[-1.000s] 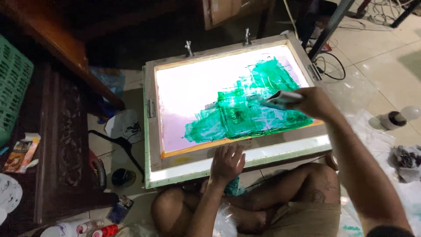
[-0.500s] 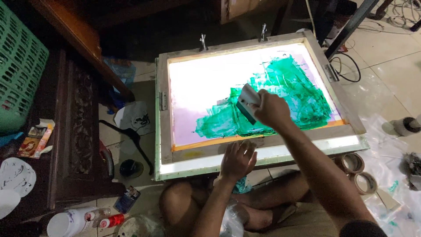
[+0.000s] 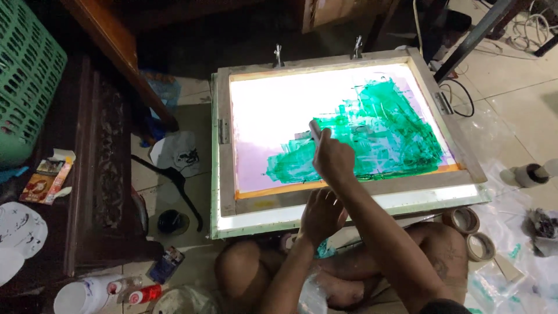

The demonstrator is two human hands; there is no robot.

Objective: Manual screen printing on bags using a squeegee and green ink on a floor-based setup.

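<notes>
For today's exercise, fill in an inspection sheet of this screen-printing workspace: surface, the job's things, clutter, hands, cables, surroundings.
Surface: tiled floor, with clear plastic sheeting at the right.
Job's things: wooden-framed screen lying on a lit box, green coating spread over its right half; two metal clamps at the far edge.
Clutter: tape rolls, small dark-capped bottle, red-capped bottles, paper scraps.
Hands: right hand holds a flat spreader on the mesh; left hand presses the frame's near edge.
Cables: black cable beside the frame's right side.
Surroundings: green plastic crate, dark carved wooden furniture.
</notes>
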